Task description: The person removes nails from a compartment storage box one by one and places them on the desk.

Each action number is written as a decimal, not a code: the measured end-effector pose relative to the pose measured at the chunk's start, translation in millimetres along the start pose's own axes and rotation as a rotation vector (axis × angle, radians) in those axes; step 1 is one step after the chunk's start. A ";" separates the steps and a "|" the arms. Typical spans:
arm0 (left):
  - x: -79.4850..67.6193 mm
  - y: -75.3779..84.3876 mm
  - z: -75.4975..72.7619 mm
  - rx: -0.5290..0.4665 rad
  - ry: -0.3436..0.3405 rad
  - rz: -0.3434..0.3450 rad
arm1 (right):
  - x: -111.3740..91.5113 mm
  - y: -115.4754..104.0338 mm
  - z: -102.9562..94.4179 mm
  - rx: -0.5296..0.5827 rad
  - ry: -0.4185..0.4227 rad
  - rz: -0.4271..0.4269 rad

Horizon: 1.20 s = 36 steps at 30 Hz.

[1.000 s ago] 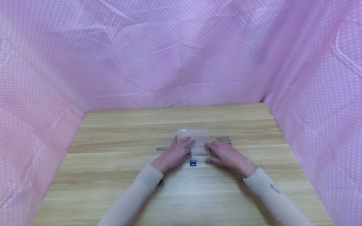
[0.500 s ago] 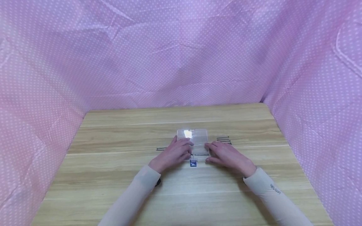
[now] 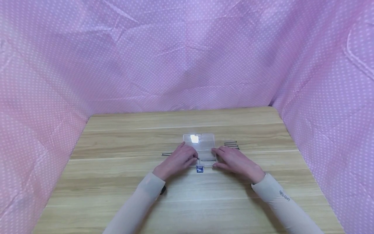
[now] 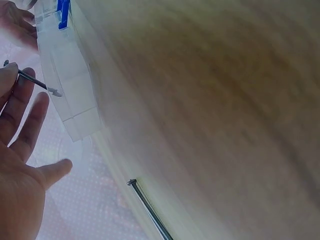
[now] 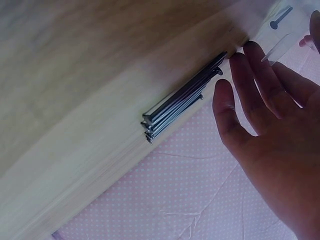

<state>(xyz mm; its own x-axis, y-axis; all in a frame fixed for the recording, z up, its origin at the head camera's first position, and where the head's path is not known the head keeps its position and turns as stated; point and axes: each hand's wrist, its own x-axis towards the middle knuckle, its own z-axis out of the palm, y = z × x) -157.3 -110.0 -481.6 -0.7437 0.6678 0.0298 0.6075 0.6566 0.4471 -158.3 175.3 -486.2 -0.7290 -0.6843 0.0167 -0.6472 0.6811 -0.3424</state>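
Note:
A clear plastic box point(image 3: 205, 143) with a blue latch point(image 3: 200, 169) lies with its lid folded back. My left hand point(image 3: 181, 159) is over the box's left half. In the left wrist view, its thumb and finger pinch a nail point(image 4: 33, 80), whose far end is at the box's side. My right hand point(image 3: 235, 162) holds the right end of the box, thumb at the front corner and forefinger at the back one. Another nail point(image 3: 208, 160) lies in the right compartment. From the right wrist, the other fingers point(image 5: 252, 95) look extended and slightly bent.
Several nails point(image 3: 231, 145) lie side by side on the wooden table point(image 3: 131, 136), right of the box. To the left of it are more nails point(image 3: 167, 154), partly hidden by the left hand. A pink dotted cloth point(image 3: 146, 65) hangs around the table's back and sides.
My left hand has drawn back slightly to the left, its fingers curling in from the lid. A bright reflection has appeared on the lid. The right hand has stayed put.

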 end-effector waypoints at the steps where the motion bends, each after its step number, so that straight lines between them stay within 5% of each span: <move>1: -0.3 0.1 -0.1 -0.004 0.003 0.002 | 0.0 0.1 0.1 0.000 0.000 -0.001; 36: -17.0 -11.1 -16.9 0.038 0.198 0.093 | 0.4 -2.5 -2.4 0.008 -0.011 0.017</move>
<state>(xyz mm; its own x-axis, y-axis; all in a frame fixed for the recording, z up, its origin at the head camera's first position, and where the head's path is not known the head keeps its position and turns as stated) -156.1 -134.6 -471.9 -0.7218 0.6468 0.2464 0.6836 0.6106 0.3998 -157.5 174.0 -483.1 -0.7372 -0.6757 0.0006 -0.6330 0.6903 -0.3504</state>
